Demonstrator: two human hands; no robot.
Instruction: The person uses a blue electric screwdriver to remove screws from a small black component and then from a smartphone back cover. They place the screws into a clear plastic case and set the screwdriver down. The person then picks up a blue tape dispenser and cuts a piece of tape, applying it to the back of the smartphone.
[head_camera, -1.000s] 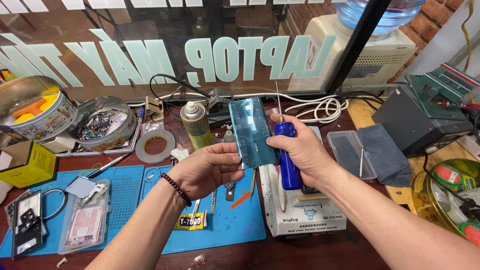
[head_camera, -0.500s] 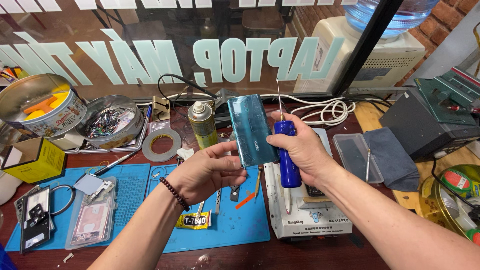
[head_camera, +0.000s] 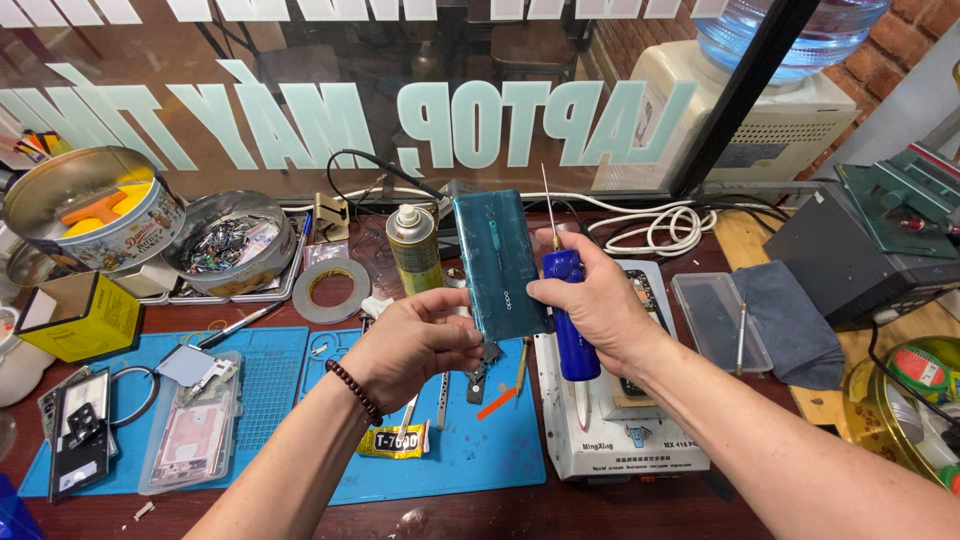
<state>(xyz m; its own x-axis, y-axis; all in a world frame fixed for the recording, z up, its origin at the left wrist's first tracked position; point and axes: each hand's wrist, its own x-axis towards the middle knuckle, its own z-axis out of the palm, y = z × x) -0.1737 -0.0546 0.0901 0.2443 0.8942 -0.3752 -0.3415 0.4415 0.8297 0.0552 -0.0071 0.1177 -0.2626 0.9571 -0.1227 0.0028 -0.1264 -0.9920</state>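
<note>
Left hand (head_camera: 418, 340) raised above the surface (head_camera: 300, 515), fingers (head_camera: 462, 335) curled and clamped on the lower left edge of a teal phone back cover (head_camera: 498, 262). Right hand (head_camera: 598, 300) opposite, thumb and fingertip pinched on the cover's right edge, remaining fingers wrapped tight around a blue-handled screwdriver (head_camera: 568, 320) with its thin shaft pointing up past the knuckles. Cover held upright and slightly tilted between both sets of fingers, well clear of the surface.

Directly beneath the left fingers: blue work mat (head_camera: 280, 380), carrying tweezers (head_camera: 442, 398), a small orange strip (head_camera: 497, 402) and a yellow glue tube (head_camera: 395, 440). Under the right fingers: white heating plate (head_camera: 620, 450). Just beyond the left fingers: spray can (head_camera: 414, 250) and roll of tape (head_camera: 331, 289). Farther left of them: two round tins (head_camera: 90, 215) and a clear phone case (head_camera: 190, 435). Right of the right fingers: clear plastic tray (head_camera: 712, 318) and grey cloth (head_camera: 795, 325).
</note>
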